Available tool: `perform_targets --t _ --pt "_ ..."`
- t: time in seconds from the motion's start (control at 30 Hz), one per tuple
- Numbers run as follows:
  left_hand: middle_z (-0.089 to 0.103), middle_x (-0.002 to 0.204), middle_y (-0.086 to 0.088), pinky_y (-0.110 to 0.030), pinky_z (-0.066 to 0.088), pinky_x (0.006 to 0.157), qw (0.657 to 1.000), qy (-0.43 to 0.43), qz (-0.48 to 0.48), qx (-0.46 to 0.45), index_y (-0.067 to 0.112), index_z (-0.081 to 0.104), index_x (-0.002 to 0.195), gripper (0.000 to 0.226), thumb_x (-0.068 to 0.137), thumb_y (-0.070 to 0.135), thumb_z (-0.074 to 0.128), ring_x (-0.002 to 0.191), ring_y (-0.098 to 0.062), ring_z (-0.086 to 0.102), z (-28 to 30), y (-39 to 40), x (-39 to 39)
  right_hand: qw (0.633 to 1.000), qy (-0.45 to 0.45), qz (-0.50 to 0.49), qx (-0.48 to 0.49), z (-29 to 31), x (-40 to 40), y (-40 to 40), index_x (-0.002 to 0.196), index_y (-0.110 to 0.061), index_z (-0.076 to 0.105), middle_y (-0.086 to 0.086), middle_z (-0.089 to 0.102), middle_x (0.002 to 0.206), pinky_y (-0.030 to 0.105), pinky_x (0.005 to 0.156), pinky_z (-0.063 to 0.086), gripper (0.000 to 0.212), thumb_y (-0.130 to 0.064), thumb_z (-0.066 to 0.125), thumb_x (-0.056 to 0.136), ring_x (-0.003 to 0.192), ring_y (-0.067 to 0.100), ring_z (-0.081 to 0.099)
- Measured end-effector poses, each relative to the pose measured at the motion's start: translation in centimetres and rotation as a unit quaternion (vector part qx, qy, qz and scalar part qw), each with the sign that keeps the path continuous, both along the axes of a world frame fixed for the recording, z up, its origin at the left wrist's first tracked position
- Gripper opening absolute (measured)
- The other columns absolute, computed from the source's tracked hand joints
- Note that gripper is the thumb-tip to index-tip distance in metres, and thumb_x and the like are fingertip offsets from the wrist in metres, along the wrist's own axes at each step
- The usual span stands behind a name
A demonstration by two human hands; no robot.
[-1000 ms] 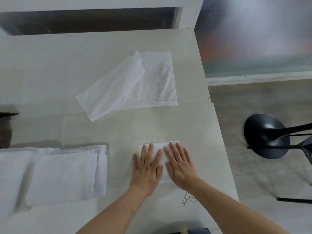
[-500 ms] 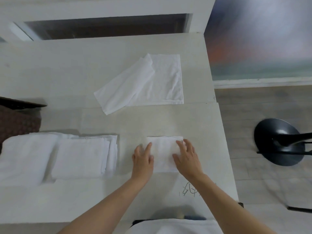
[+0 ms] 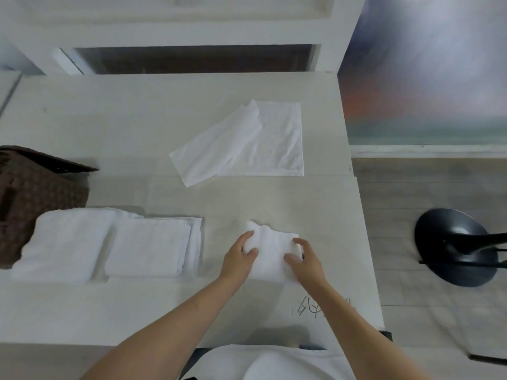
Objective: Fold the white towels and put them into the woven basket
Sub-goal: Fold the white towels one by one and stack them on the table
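Left hand: I am gripping the left edge of the small folded white terry towel with my left hand, thumb on top and fingers curling under.
Right hand: my right hand is pinching the towel's right edge the same way, so both hands are closing on it.
Towel: it is sitting near the front right of the pale grey table, its far edge bunching up a little between my hands.
Basket: the dark brown woven basket is standing at the far left of the table, well apart from the towel.
On the way: two stacks of folded white towels are lying between my hands and the basket; a loose half-folded white towel is waiting farther back.
Doing it well: I am judging that squeezing evenly from both sides and lifting level should keep the layers from sliding open, and that carrying it above the stacks should avoid dragging them.
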State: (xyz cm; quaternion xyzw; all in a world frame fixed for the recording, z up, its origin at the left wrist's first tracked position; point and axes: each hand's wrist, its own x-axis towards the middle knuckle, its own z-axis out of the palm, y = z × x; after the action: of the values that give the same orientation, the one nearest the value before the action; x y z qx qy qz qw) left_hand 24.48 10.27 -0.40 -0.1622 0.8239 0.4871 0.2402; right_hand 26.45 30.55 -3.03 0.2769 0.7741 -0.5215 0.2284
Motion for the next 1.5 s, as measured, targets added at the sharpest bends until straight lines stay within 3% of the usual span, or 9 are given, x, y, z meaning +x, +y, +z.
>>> perform_targets --t 0.17,0.37,0.47,0.57,0.77,0.97,1.17,1.33,1.5 --pt "0.055 0.13 0.017 -0.013 0.04 0.094 0.994 0.094 -0.024 0.039 0.05 0.053 0.138 0.046 0.1 0.024 0.058 0.114 0.006 0.052 4.6 -1.7 1.2 0.993 0.058 -0.043 -0.091 2.1 1.0 -2.9 0.124 -0.047 0.052 0.007 0.066 0.113 0.033 0.072 0.058 0.042 -0.021 0.068 0.094 0.094 0.025 0.068" --pt "0.058 0.122 0.019 -0.019 0.044 0.102 0.984 0.161 0.013 0.081 0.046 0.057 0.137 0.046 0.1 0.02 0.062 0.118 -0.002 0.055 8.9 -8.1 2.5 0.981 0.108 -0.025 -0.157 6.1 0.0 -9.0 0.125 -0.045 0.056 0.004 0.065 0.117 0.032 0.072 0.056 0.041 -0.016 0.067 0.098 0.102 0.024 0.069" --pt "0.059 0.117 0.017 -0.014 0.043 0.096 0.978 0.192 0.062 0.055 0.045 0.056 0.139 0.046 0.1 0.021 0.063 0.112 0.001 0.055 10.2 -12.8 2.8 0.979 0.135 -0.006 -0.151 8.3 -0.9 -13.2 0.123 -0.043 0.058 0.001 0.065 0.116 0.029 0.068 0.056 0.039 -0.017 0.069 0.096 0.097 0.022 0.069" --pt "0.054 0.13 0.033 -0.006 0.038 0.096 0.972 0.196 0.117 0.046 0.042 0.056 0.142 0.043 0.102 0.026 0.061 0.119 0.019 0.047 10.8 -17.5 3.2 0.977 0.155 0.01 -0.146 9.9 -1.7 -17.5 0.12 -0.041 0.06 0.0 0.065 0.113 0.032 0.065 0.058 0.037 -0.018 0.072 0.094 0.093 0.025 0.07" --pt "0.057 0.136 0.023 0.003 0.033 0.092 0.963 0.194 0.184 0.036 0.03 0.062 0.138 0.037 0.103 0.019 0.06 0.12 0.009 0.049 10.3 -24.9 3.4 0.978 0.168 0.066 -0.102 11.0 -2.4 -24.6 0.119 -0.04 0.06 0.001 0.065 0.11 0.034 0.063 0.061 0.037 -0.02 0.075 0.092 0.087 0.026 0.071" --pt "0.057 0.134 0.018 0.005 0.03 0.091 0.972 0.19 0.141 -0.005 0.027 0.062 0.139 0.036 0.104 0.019 0.058 0.121 0.004 0.05 8.7 -29.0 3.3 0.979 0.184 0.074 -0.039 10.0 -2.0 -28.1 0.122 -0.04 0.063 0.003 0.061 0.114 0.037 0.068 0.063 0.039 -0.022 0.075 0.09 0.088 0.025 0.069" --pt "0.062 0.121 -0.008 -0.016 0.036 0.093 0.971 0.21 0.012 -0.114 0.011 0.058 0.142 0.038 0.104 0.009 0.052 0.107 -0.016 0.056 6.9 -30.4 3.2 0.973 0.181 0.133 0.053 8.8 -1.1 -29.1 0.138 -0.034 0.058 -0.007 0.05 0.115 0.04 0.09 0.059 0.045 -0.029 0.069 0.095 0.097 0.014 0.062" --pt "0.054 0.144 -0.009 -0.025 0.035 0.111 0.963 0.239 0.003 -0.129 0.012 0.057 0.145 0.039 0.106 0.01 0.048 0.136 -0.023 0.047 7.1 -31.0 1.8 0.972 0.2 0.109 0.051 9.6 -1.4 -29.1 0.138 -0.034 0.059 -0.007 0.053 0.116 0.035 0.081 0.062 0.045 -0.026 0.07 0.095 0.091 0.007 0.064" --pt "0.057 0.119 -0.013 -0.043 0.049 0.096 0.944 0.222 -0.098 -0.223 0.015 0.06 0.13 0.029 0.104 0.012 0.049 0.112 -0.036 0.055 6.0 -30.9 1.7 0.963 0.193 0.167 0.082 8.5 -0.8 -28.7 0.144 -0.03 0.055 -0.009 0.051 0.119 0.034 0.088 0.059 0.05 -0.029 0.07 0.096 0.095 0.009 0.063"
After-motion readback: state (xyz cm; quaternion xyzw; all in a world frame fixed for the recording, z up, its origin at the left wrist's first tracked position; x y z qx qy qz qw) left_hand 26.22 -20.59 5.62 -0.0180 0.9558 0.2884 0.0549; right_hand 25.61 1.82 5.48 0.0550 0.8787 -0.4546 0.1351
